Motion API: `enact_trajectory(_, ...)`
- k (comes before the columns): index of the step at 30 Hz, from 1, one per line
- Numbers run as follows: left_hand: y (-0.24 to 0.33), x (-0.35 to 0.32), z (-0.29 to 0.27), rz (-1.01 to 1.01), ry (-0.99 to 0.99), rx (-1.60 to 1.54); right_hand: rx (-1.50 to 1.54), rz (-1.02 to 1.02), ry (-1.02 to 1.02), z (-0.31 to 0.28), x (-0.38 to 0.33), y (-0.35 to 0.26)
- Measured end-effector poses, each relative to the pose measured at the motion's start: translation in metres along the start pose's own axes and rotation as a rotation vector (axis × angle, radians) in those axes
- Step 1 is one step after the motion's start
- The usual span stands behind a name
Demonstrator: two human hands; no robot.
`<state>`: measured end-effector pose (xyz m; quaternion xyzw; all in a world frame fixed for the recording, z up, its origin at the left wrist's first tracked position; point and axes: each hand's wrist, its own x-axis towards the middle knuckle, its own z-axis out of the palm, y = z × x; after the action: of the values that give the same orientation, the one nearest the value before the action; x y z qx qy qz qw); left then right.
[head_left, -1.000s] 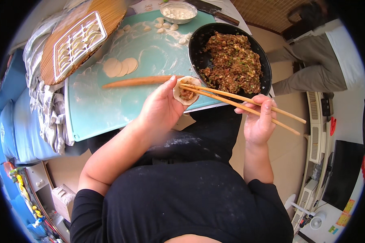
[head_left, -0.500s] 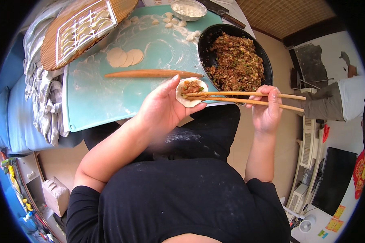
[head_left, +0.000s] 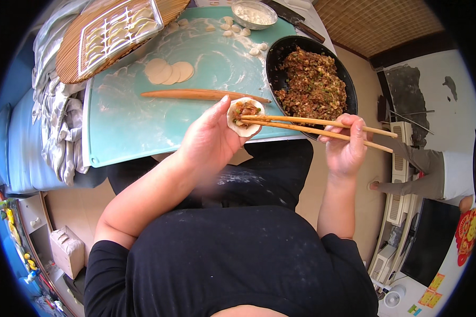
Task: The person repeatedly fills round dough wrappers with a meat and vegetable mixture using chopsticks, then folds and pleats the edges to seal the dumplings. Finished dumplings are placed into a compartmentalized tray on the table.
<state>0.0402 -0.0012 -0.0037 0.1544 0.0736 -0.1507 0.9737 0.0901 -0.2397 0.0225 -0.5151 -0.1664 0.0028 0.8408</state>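
My left hand (head_left: 209, 134) cradles a round dumpling wrapper (head_left: 232, 127) just off the near edge of the teal mat. On the wrapper sits a small heap of meat filling (head_left: 245, 111). My right hand (head_left: 348, 145) grips a pair of wooden chopsticks (head_left: 301, 124), whose tips touch the filling. Beyond my right hand stands a black pan (head_left: 274, 68) holding a large mound of chopped filling (head_left: 314, 82). A wooden rolling pin (head_left: 195, 94) lies across the mat, just past my left hand.
On the floured mat (head_left: 116, 132) lie several flat wrappers (head_left: 169, 72) and small dough pieces (head_left: 235, 27). A bowl of flour (head_left: 255, 25) and a knife (head_left: 304, 26) are at the back. Far left, a tray of dumplings (head_left: 119, 37) rests on a woven board (head_left: 69, 58). Another person (head_left: 423, 164) stands at right.
The wrapper in my left hand has tilted and cupped more around the filling, and the chopsticks have angled slightly. The view has shifted a little. At right, the other person has moved.
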Motion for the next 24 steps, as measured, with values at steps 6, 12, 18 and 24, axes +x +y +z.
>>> enact_trajectory(6,-0.001,-0.001,0.001,0.08,0.027,0.028,-0.066,0.019,0.022,0.0,-0.004,0.01)
enact_trajectory(12,-0.003,0.0,0.001,0.125,0.025,0.072,-0.076,0.03,0.05,0.009,-0.01,0.02)
enact_trajectory(18,0.0,0.001,0.0,0.172,0.084,-0.057,-0.142,-0.218,0.105,0.016,-0.022,0.008)
enact_trajectory(24,0.002,0.005,0.005,0.181,0.032,-0.102,-0.668,-0.677,-0.141,0.039,-0.044,0.017)
